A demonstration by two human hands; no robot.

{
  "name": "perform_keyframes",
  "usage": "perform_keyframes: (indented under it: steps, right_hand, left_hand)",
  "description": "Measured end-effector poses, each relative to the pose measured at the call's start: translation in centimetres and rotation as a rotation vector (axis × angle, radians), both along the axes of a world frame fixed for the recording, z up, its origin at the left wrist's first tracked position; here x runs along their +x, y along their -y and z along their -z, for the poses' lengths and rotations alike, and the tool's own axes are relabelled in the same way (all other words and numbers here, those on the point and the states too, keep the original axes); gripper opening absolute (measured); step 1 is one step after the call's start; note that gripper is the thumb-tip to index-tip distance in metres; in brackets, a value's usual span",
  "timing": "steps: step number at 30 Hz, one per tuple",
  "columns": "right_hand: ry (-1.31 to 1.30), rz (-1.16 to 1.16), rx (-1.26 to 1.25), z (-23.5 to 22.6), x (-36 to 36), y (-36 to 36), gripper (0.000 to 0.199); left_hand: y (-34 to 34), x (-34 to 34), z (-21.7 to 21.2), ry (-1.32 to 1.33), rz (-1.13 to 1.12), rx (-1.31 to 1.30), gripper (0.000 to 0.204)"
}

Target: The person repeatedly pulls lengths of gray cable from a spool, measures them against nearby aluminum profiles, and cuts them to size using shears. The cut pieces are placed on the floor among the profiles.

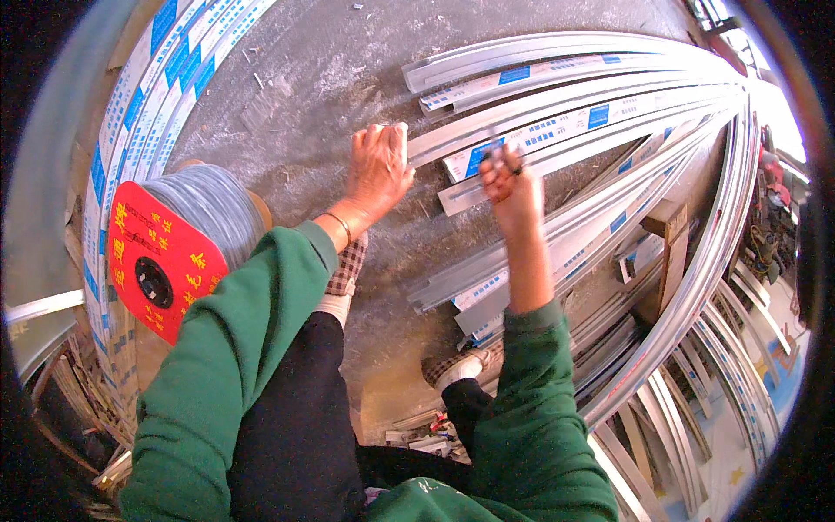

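Note:
My left hand (380, 170) is closed at the near end of a long silver aluminium profile (487, 126), its fingers curled against that end. To the right, my right hand (513, 187) is raised over the neighbouring profiles and smeared by motion. Its fingers are closed around a small tool with a dark handle and a thin tip, whose kind is too blurred to tell. Beneath the right hand runs a profile wrapped in white and blue film (557, 130). At my left stands a large spool (209, 204) of grey strip with a red end plate.
Film-wrapped strips (143, 109) curve along the left. More profiles lie at the right beside a wooden support (671, 261), with a long bundled rail (696, 304) beyond. Small scraps lie on the grey floor (304, 78). My checked shoes (348, 265) rest below my hands.

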State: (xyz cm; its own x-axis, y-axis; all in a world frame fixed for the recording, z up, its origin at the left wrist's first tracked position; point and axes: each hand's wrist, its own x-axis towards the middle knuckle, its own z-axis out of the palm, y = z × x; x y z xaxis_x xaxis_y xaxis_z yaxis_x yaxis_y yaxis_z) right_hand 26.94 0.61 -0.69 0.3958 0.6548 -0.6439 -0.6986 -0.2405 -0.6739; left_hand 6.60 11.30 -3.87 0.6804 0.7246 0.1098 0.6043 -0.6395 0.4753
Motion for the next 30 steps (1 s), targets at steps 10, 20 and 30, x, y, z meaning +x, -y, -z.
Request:
perform_keyframes:
  steps: [10, 20, 30]
  right_hand:
    - [-0.104, -0.012, -0.057, -0.2, -6.3, 0.5, 0.038]
    - [0.054, 0.144, -0.118, -0.2, -7.7, -0.1, 0.024]
    - [0.243, 0.326, -0.083, 0.7, 2.1, -2.8, 0.029]
  left_hand:
    - [0.0, 0.2, 0.0, -0.006, -0.011, -0.009, 0.067]
    - [0.0, 0.8, 0.0, -0.015, -0.009, -0.028, 0.069]
    - [-0.1, 0.6, -1.6, -0.018, 0.027, -0.072, 0.069]
